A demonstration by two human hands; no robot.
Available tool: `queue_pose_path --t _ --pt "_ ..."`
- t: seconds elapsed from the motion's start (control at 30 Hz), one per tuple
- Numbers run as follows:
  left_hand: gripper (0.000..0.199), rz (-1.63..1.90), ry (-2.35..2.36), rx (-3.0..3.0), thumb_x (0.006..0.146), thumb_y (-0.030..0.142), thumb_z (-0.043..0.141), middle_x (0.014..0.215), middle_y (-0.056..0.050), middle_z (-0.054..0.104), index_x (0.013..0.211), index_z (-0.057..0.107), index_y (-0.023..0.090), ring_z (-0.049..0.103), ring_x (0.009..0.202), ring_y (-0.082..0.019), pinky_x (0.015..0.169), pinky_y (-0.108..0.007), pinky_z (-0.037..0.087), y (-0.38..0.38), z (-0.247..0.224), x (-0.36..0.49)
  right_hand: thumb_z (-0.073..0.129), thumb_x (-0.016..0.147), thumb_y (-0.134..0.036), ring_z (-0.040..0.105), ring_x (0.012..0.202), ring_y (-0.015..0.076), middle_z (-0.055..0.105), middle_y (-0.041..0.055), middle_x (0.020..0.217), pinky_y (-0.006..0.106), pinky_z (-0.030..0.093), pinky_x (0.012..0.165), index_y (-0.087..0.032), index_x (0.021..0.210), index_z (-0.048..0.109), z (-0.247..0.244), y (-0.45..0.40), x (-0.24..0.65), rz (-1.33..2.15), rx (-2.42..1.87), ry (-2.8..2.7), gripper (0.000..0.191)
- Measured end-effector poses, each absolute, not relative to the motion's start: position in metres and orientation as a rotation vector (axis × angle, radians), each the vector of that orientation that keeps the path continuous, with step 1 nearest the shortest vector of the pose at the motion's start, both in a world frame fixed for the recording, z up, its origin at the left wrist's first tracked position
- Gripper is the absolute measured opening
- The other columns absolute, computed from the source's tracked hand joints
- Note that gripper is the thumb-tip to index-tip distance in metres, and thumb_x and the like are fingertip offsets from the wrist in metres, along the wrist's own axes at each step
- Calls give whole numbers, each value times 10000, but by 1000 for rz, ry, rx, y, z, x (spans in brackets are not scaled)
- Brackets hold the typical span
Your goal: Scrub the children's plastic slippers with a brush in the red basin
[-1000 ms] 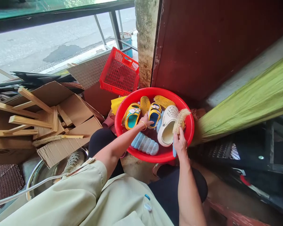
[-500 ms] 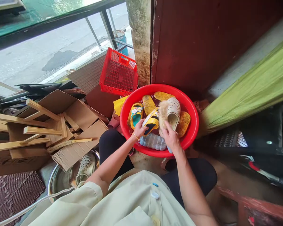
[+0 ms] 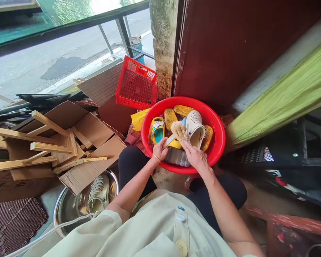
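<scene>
Your left hand (image 3: pixel 159 151) is closed around the yellow sandal (image 3: pixel 172 141), gripping its near end at the 6 o'clock edge of the red basin (image 3: pixel 219 142). Your right hand (image 3: pixel 195 157) is wrapped around the handle of the scrub brush (image 3: pixel 179 131), and the bristle head sits right on top of the sandal. So the sandal lies between your two hands, a touch closer to the left one. Its long axis runs from about 8 o'clock up toward 2 o'clock, and the brush crosses it, running from 4 toward 10.

The white clog (image 3: pixel 196 127) sits at 3 o'clock of the brush head, just beside it. A second yellow sandal with a teal insole (image 3: pixel 157 130) lies at 9 o'clock. A pale blue shoe (image 3: pixel 176 157) is tucked under your wrists at the basin's near rim.

Compared with a second back, the brush has come off the white clog and swung over to the yellow sandal. Your left hand has pulled that sandal toward the near rim and tipped it up. Outside the basin, another clog sits in the metal bowl (image 3: pixel 69 207) down at 8 o'clock.
</scene>
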State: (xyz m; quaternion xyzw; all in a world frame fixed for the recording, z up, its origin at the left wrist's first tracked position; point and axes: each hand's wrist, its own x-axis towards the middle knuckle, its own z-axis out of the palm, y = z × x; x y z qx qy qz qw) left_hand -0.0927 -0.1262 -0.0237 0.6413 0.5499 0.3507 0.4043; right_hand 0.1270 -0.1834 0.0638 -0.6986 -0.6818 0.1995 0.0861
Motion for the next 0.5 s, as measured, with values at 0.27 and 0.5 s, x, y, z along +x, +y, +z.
queue_pose_path --t 0.27,0.5 --pt "520 1134 1186 1145 733 374 700 1118 -69 731 1212 651 177 669 1043 -254 960 -395 536 -122 -20 -88 399 1027 -403 740 1066 299 759 142 1230 395 566 929 -198 1575 471 54 -187 147 627 -2095 -1642 590" --pt "590 1143 1426 1001 937 726 399 973 -85 687 960 650 193 630 947 -215 874 -355 524 -114 -29 -62 400 1026 -389 753 1033 275 761 107 1237 346 569 860 -251 1559 487 66 -250 87 971 -1935 -1825 557"
